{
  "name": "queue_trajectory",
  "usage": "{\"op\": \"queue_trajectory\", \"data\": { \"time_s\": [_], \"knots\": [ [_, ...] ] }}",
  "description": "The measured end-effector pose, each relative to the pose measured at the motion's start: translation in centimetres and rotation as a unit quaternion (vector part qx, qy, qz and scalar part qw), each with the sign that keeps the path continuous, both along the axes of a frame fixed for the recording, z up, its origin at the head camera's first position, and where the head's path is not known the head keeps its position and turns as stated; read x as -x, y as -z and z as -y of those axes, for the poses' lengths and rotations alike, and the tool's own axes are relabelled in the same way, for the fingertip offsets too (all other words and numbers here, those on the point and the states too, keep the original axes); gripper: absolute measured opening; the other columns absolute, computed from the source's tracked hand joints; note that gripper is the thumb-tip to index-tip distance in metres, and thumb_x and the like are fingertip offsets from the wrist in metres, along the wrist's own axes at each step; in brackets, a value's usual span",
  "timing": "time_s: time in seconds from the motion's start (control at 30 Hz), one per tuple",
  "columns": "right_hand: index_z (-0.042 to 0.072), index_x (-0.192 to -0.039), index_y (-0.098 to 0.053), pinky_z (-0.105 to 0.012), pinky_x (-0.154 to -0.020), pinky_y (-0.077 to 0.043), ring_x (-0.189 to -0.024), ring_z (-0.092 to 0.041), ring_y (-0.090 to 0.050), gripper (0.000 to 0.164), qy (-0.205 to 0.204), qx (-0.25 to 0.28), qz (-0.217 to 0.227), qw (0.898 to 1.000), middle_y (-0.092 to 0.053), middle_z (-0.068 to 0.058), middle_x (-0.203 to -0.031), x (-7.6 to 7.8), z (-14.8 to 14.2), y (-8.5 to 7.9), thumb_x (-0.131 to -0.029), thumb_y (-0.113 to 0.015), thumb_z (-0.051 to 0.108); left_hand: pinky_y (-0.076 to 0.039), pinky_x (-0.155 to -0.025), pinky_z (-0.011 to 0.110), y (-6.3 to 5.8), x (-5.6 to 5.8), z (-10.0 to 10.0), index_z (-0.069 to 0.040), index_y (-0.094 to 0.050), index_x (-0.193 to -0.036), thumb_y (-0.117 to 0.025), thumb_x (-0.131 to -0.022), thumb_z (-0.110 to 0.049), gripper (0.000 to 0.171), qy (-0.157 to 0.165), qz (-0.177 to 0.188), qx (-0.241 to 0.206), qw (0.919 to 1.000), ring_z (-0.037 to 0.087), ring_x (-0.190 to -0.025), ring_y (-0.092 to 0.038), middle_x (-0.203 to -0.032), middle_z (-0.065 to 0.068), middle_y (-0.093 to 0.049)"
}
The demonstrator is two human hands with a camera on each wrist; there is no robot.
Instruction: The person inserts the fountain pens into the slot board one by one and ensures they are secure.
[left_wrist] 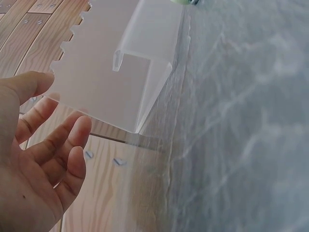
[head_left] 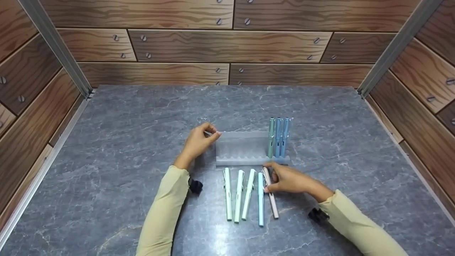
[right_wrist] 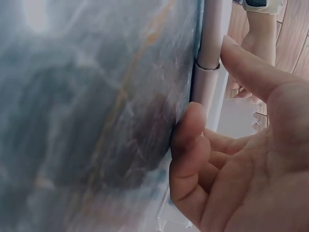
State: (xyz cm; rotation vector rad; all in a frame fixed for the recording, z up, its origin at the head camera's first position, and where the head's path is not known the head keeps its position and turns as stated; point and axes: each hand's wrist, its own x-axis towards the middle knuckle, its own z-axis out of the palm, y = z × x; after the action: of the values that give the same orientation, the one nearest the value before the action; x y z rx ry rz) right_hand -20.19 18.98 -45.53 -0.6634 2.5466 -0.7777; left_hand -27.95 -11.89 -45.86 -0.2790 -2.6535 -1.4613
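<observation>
A clear plastic pen rack (head_left: 241, 147) with a notched front ledge stands mid-table. My left hand (head_left: 200, 141) pinches its upper left corner; in the left wrist view the thumb lies at the edge of the rack (left_wrist: 101, 82), the index finger behind. In front of the rack my right hand (head_left: 289, 177) holds a pinkish pen (head_left: 273, 206) near its upper end, thumb on one side and curled fingers on the other. The same pen (right_wrist: 211, 43) lies close along the tabletop in the right wrist view. Just left of it is a light blue pen (head_left: 261, 204).
Three pale green pens (head_left: 239, 199) lie side by side left of the blue one. At the rack's right end stand a green pen (head_left: 271, 138) and two blue pens (head_left: 281, 138). Wood-patterned walls (head_left: 177, 46) enclose the grey marbled table (head_left: 106, 160).
</observation>
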Motion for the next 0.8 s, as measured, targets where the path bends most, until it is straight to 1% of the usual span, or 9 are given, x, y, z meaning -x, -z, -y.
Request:
{"op": "queue_trajectory", "data": {
  "time_s": [0.17, 0.4, 0.6, 0.8],
  "knots": [
    [-0.003, -0.138, -0.039, -0.024, -0.058, -0.038, -0.065, -0.012, -0.044, 0.082, 0.000, 0.011, 0.002, 1.000, -0.053, -0.004, -0.078, -0.01, 0.01, 0.06, -0.075, -0.081, 0.031, -0.050, -0.076, 0.034, -0.03, 0.12, -0.01, -0.011, -0.065, -0.094, -0.068, -0.088, -0.030, 0.021, 0.002, 0.003, 0.005, 1.0000, 0.023, -0.085, -0.063, -0.101, 0.008, -0.070],
    [-0.001, -0.135, -0.041, -0.025, -0.058, -0.039, -0.066, -0.012, -0.046, 0.080, 0.012, 0.018, 0.001, 1.000, -0.055, -0.005, -0.080, 0.05, -0.11, 0.18, -0.073, -0.082, 0.030, -0.049, -0.074, 0.031, 0.09, 0.23, -0.01, -0.011, -0.064, -0.094, -0.068, -0.088, -0.030, 0.021, -0.001, 0.005, -0.001, 1.0000, 0.021, -0.083, -0.062, -0.101, 0.008, -0.069],
    [0.001, -0.132, -0.044, -0.025, -0.059, -0.040, -0.067, -0.012, -0.047, 0.074, 0.017, 0.023, 0.006, 1.000, -0.056, -0.005, -0.081, 0.07, -0.24, 0.20, -0.074, -0.082, 0.025, -0.048, -0.073, 0.029, 0.14, 0.18, -0.01, -0.010, -0.064, -0.092, -0.070, -0.087, -0.028, 0.020, 0.000, -0.002, -0.009, 1.0000, 0.020, -0.081, -0.062, -0.099, 0.008, -0.069],
    [-0.001, -0.130, -0.044, -0.024, -0.061, -0.041, -0.068, -0.011, -0.048, 0.069, 0.008, 0.037, 0.010, 0.999, -0.057, -0.004, -0.081, -0.03, -0.41, 0.13, -0.075, -0.080, 0.019, -0.047, -0.069, 0.026, 0.11, 0.08, -0.06, -0.010, -0.064, -0.092, -0.070, -0.087, -0.027, 0.019, -0.001, 0.000, -0.016, 0.9999, 0.018, -0.078, -0.062, -0.097, 0.008, -0.069]
  ]
}}
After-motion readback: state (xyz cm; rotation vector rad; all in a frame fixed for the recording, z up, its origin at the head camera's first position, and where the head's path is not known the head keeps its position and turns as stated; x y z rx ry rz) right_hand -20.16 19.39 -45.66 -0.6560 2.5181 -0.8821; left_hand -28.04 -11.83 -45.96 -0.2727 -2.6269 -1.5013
